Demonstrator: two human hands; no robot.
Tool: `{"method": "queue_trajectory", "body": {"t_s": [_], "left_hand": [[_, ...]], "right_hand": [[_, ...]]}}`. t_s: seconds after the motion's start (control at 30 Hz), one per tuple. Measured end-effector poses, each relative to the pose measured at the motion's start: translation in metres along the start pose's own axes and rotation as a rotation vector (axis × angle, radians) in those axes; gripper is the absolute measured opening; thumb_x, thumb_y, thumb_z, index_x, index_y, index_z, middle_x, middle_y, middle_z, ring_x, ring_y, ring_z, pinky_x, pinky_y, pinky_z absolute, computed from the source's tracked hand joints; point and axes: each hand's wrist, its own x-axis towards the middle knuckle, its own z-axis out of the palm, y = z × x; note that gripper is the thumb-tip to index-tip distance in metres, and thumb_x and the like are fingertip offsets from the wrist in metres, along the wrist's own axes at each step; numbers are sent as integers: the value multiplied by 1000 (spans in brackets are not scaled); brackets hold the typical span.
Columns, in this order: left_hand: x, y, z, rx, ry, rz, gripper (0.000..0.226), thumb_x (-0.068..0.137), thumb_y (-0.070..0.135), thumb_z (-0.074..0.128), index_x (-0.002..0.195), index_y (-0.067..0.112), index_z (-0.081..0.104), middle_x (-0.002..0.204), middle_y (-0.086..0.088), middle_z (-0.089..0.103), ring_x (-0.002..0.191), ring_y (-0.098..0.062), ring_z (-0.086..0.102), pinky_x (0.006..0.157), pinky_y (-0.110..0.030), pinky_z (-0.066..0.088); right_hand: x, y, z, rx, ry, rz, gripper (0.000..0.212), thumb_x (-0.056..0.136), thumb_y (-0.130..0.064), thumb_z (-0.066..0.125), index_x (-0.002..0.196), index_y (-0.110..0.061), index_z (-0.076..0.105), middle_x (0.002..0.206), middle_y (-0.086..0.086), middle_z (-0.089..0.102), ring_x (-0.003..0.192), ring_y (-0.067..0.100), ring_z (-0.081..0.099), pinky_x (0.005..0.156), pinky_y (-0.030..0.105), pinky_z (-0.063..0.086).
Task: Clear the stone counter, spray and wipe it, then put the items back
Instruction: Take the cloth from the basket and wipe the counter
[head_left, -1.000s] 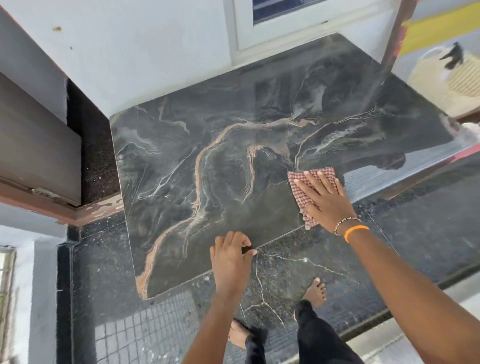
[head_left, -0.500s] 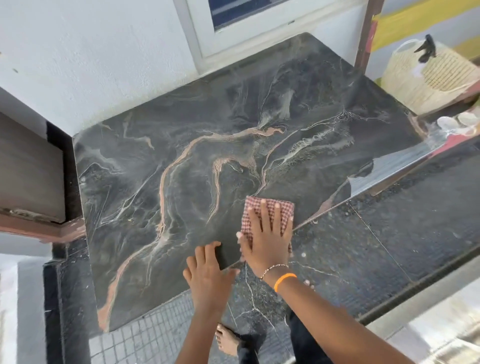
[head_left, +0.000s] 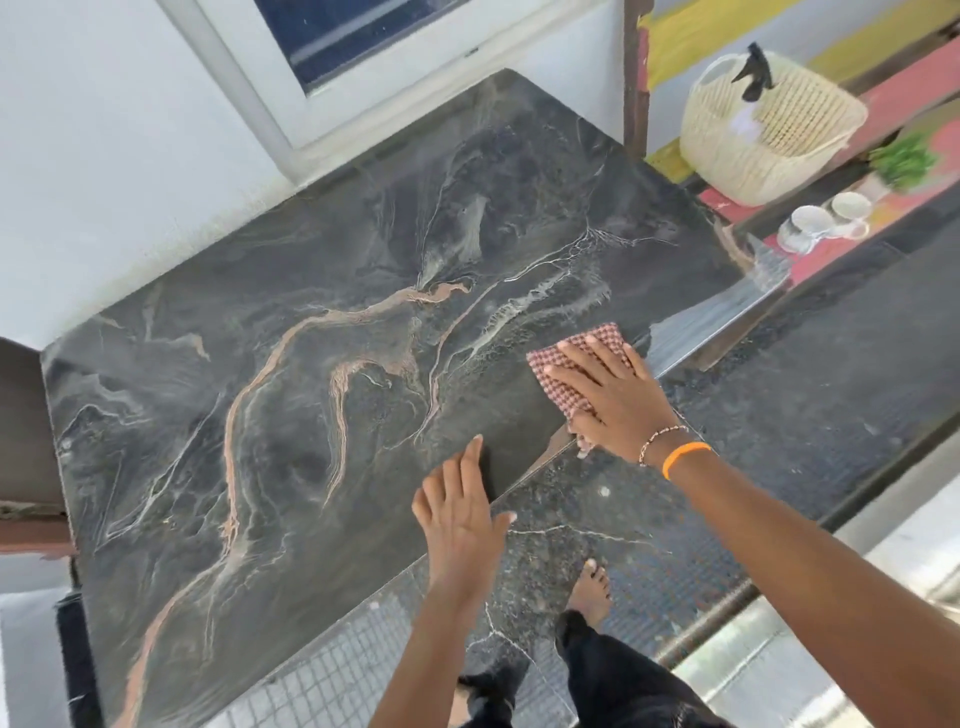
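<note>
While hands wipe, basket (head_left: 769, 150) sits beyond counter (head_left: 311, 389).

Right hand (head_left: 618, 395) presses cloth (head_left: 571, 364) on counter (head_left: 311, 364).

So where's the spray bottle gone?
In the head view, far upper right: the spray bottle sticks out of the woven basket on the red ledge, off the counter.

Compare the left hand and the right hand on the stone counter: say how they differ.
The right hand presses flat on a red checked cloth; the left hand lies bare at the stone counter's front edge, with nothing under it. The right wrist wears an orange band and a bead bracelet; the left wrist is bare. The right hand is farther along the edge, toward the basket. Both have straight fingers.
</note>
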Motion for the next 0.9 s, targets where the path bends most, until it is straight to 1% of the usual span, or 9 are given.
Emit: {"method": "queue_trajectory", "body": {"t_s": [0.17,0.27,0.37,0.43,0.57,0.67,0.77,0.83,0.9], "left_hand": [[16,27,7,78,44,90,97,58,32,84,139,20,32,111,3,54,102,-24,52,92,-44,42],[19,34,9,94,40,89,93,58,32,84,137,22,35,112,4,55,103,-23,53,93,-43,41],[20,37,12,90,24,62,91,57,31,85,135,22,40,111,5,58,103,-23,53,92,-43,41],[23,40,15,89,24,42,91,56,31,86,135,21,41,109,5,58,102,-23,54,91,-43,42],[29,46,17,85,32,-20,94,56,30,86,137,20,38,111,2,57,103,-26,52,91,-44,41],[28,47,14,40,29,-99,97,61,30,83,142,21,30,121,1,53,112,-27,46,96,-45,35],[28,50,13,23,12,-140,100,63,31,81,144,22,24,124,1,51,115,-28,43,98,-46,31],[32,55,14,30,-16,-143,101,65,33,80,146,23,19,127,1,49,116,-27,41,99,-45,30],[39,62,15,43,-17,-96,99,67,35,79,146,22,19,127,1,49,115,-27,42,99,-44,31]], "right_hand": [[16,91,-22,70,76,300,70,75,-48,13,141,-32,32,156,-5,22,144,25,15,114,54,11],[13,118,-28,151,127,485,61,84,-44,26,143,-30,29,156,-3,19,145,25,10,116,53,7],[4,91,-17,291,219,695,59,86,-36,35,144,-27,28,158,1,15,146,29,3,115,55,0],[-1,54,-7,344,227,731,61,85,-34,36,144,-25,29,158,5,15,145,35,2,114,59,0],[-11,-24,4,213,173,430,58,76,-34,34,132,-23,50,145,9,44,134,40,36,106,64,20],[-8,-53,4,133,59,191,53,78,-39,35,128,-31,52,139,2,51,128,35,47,103,59,33],[9,-43,1,70,-21,-1,50,85,-44,32,133,-37,45,146,-1,44,133,33,41,106,57,30],[23,-26,0,60,-36,-119,49,91,-41,35,140,-38,33,154,-2,28,142,31,23,113,57,14],[38,-6,-8,82,-24,-114,50,95,-38,34,144,-39,23,158,-5,14,146,27,7,115,53,1]]}}
